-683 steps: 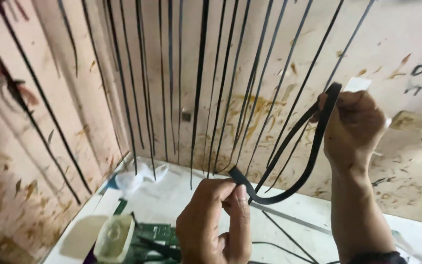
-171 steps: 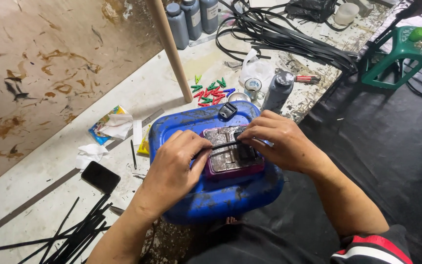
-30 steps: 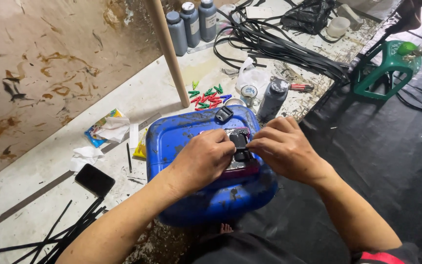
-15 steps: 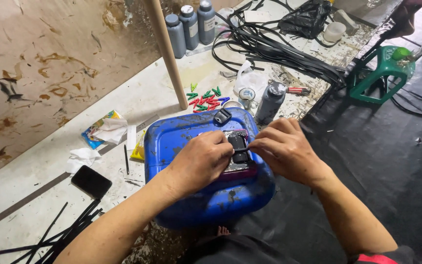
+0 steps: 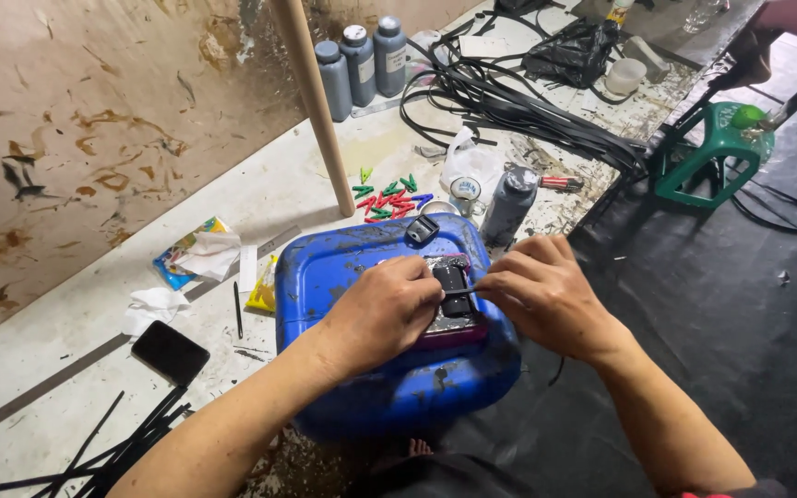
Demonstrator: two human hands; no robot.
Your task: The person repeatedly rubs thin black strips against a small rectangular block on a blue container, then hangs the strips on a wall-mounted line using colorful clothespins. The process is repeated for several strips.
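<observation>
— Head view, looking down: what sits nearest you?

— Nearest me is a blue plastic jerrycan point(image 5: 389, 387) lying on its side. I cannot tell what is in it. On its top face rests a small dark block point(image 5: 452, 309) with a pinkish edge, and a black clip point(image 5: 422, 231) lies by the far rim.

— And your hands?

— My left hand point(image 5: 385, 314) is curled down on the block, fingers closed over its left part. My right hand point(image 5: 541, 290) is closed too, pinching a thin black strip point(image 5: 461, 291) that runs between my two hands, just above the block.

— What lies left of the can?

— A black phone point(image 5: 170, 352) on the pale floor, near a bundle of black strips point(image 5: 113, 443).

— Farther out?

— A grey bottle point(image 5: 507, 205) stands just beyond the can, with coloured pegs point(image 5: 389, 195) scattered left of it. Three grey bottles point(image 5: 360, 60) stand capped at the far wall, contents hidden. A green stool point(image 5: 707, 161) is far right.
</observation>
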